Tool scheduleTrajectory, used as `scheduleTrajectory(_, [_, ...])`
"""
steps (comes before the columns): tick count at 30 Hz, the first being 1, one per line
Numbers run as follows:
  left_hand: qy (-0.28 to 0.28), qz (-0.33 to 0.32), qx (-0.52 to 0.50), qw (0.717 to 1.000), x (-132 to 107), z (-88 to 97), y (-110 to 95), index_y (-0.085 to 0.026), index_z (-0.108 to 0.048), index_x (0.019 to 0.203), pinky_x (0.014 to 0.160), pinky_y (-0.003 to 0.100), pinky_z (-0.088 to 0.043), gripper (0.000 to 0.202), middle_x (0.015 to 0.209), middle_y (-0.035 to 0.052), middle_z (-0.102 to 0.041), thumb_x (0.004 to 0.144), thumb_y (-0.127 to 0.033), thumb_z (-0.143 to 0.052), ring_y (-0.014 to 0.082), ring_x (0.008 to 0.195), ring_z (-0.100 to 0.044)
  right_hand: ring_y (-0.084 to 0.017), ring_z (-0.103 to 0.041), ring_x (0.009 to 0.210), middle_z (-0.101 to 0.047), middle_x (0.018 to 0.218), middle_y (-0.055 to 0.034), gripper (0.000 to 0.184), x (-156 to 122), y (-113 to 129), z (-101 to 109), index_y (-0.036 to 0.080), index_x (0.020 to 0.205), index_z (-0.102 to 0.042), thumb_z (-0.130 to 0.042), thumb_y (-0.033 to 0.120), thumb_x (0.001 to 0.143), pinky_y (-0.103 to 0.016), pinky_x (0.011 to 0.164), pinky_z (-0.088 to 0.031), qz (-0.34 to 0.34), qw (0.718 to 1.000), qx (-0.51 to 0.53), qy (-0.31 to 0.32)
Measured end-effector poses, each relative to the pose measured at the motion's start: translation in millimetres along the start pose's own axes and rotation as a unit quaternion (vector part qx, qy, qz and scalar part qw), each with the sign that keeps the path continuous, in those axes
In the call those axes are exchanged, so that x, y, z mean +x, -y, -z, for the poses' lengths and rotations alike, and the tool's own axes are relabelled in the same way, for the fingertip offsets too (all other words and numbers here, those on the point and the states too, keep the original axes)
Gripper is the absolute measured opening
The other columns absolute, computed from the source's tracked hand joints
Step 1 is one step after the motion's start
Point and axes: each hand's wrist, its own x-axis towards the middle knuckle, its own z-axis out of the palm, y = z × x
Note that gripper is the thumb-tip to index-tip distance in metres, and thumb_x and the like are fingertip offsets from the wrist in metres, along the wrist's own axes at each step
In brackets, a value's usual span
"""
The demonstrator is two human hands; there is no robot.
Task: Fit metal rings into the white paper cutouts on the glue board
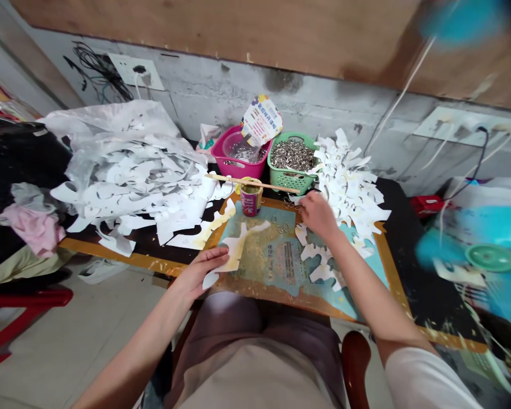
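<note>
My left hand [202, 271] is closed on the lower left end of a white cut-out piece [237, 247], apparently paper or thin leather, with yellowish smears. The piece lies over the stained blue sheet [259, 267]. My right hand [317, 213] reaches to the table just below the green basket [290, 180], its fingers bunched together beside several small metal rings [288, 201]. Whatever is between those fingertips is too small to make out. A few more rings [282, 228] lie on the sheet between my hands. Another white cut-out strip [322, 262] rests under my right forearm.
A small tin [251, 200] with a wooden stick [255, 183] across its top stands behind the sheet. The green basket holds metal rings; a pink basket [242, 168] stands beside it. White cut-outs are heaped left [132, 182] and right [349, 182]. Wall sockets [466, 129] have hanging cables.
</note>
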Motion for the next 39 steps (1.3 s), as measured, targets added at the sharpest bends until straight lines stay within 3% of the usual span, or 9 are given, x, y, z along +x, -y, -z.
scheduleTrajectory(4, [-0.010,-0.012,-0.074,0.997,-22,-12.2,13,-0.016,-0.063,0.084,0.053,0.018,-0.053,0.037,0.069,-0.0033,-0.065,0.057,-0.015,-0.088,0.0089,0.055,-0.063,-0.021,-0.059,0.094,-0.069,0.102,-0.0100,0.010,-2,26,-20,0.015,0.082,-0.072,-0.069,0.007,0.078,-0.031,0.085,-0.044,0.096,0.985,0.067,0.129])
scheduleTrajectory(9, [-0.007,-0.052,-0.094,0.994,-42,-31.5,36,-0.015,-0.046,0.061,0.045,0.012,-0.041,0.041,0.054,-0.0092,-0.045,0.061,-0.017,-0.087,0.0023,0.046,-0.048,-0.019,-0.063,0.078,-0.070,0.076,-0.0085,0.014,-9,28,-17,0.014,0.073,-0.070,-0.064,0.016,0.086,-0.031,0.076,-0.046,0.036,0.983,0.112,0.139])
scheduleTrajectory(13, [-0.063,-0.102,-0.098,0.988,-45,-45.4,55,-0.014,-0.059,0.069,0.056,0.016,-0.049,0.033,0.064,-0.0050,-0.061,0.057,-0.020,-0.090,0.0064,0.057,-0.058,-0.018,-0.065,0.069,-0.073,0.079,-0.0061,0.012,-33,46,8,0.019,0.086,-0.072,-0.062,0.024,0.089,-0.031,0.068,-0.051,-0.006,0.970,0.208,0.129])
scheduleTrajectory(15, [-0.067,-0.131,-0.096,0.985,-44,-52.8,64,-0.014,-0.065,0.077,0.063,0.019,-0.052,0.031,0.072,-0.0016,-0.067,0.058,-0.022,-0.089,0.0093,0.064,-0.062,-0.016,-0.066,0.068,-0.073,0.083,-0.0033,0.013,-52,66,21,0.021,0.089,-0.073,-0.063,0.027,0.088,-0.028,0.064,-0.052,0.012,0.945,0.287,0.157])
scheduleTrajectory(19, [-0.040,-0.166,-0.086,0.982,-46,-68.7,76,-0.015,-0.069,0.092,0.071,0.023,-0.054,0.031,0.085,0.0023,-0.074,0.067,-0.023,-0.085,0.0125,0.074,-0.067,-0.014,-0.065,0.074,-0.070,0.089,-0.0026,0.015,-90,106,35,0.020,0.096,-0.072,-0.061,0.023,0.086,-0.025,0.065,-0.051,0.014,0.837,0.500,0.221])
scheduleTrajectory(24, [-0.035,-0.173,-0.073,0.982,-52,-83.2,81,-0.016,-0.068,0.097,0.071,0.024,-0.054,0.030,0.088,0.0028,-0.074,0.071,-0.023,-0.083,0.0137,0.075,-0.068,-0.013,-0.062,0.070,-0.064,0.077,0.0015,0.004,-115,119,29,0.021,0.087,-0.063,-0.063,0.020,0.083,-0.023,0.062,-0.048,-0.073,0.866,0.472,0.145])
scheduleTrajectory(28, [-0.047,-0.185,-0.067,0.979,-52,-86.2,85,-0.017,-0.066,0.104,0.079,0.027,-0.055,0.035,0.100,0.0060,-0.074,0.073,-0.026,-0.081,0.0165,0.085,-0.069,-0.015,-0.066,0.071,-0.067,0.084,-0.0006,0.012,-125,116,22,0.021,0.088,-0.062,-0.069,0.025,0.080,-0.027,0.067,-0.055,-0.114,0.840,0.509,0.151])
scheduleTrajectory(34, [-0.061,-0.207,-0.056,0.975,-50,-87.2,91,-0.018,-0.065,0.096,0.078,0.023,-0.052,0.027,0.087,0.0010,-0.073,0.075,-0.026,-0.080,0.0128,0.080,-0.067,-0.021,-0.069,0.096,-0.067,0.107,-0.0095,0.004,-137,122,24,0.019,0.083,-0.069,-0.068,0.018,0.079,-0.034,0.081,-0.059,-0.091,0.878,0.463,0.080])
scheduleTrajectory(39, [-0.070,-0.201,-0.057,0.975,-50,-90.2,92,-0.018,-0.064,0.098,0.078,0.025,-0.052,0.030,0.087,0.0015,-0.072,0.075,-0.027,-0.080,0.0137,0.080,-0.067,-0.020,-0.069,0.095,-0.072,0.096,-0.0065,0.006,-136,121,27,0.021,0.085,-0.071,-0.066,0.017,0.082,-0.034,0.085,-0.056,-0.065,0.901,0.428,0.021])
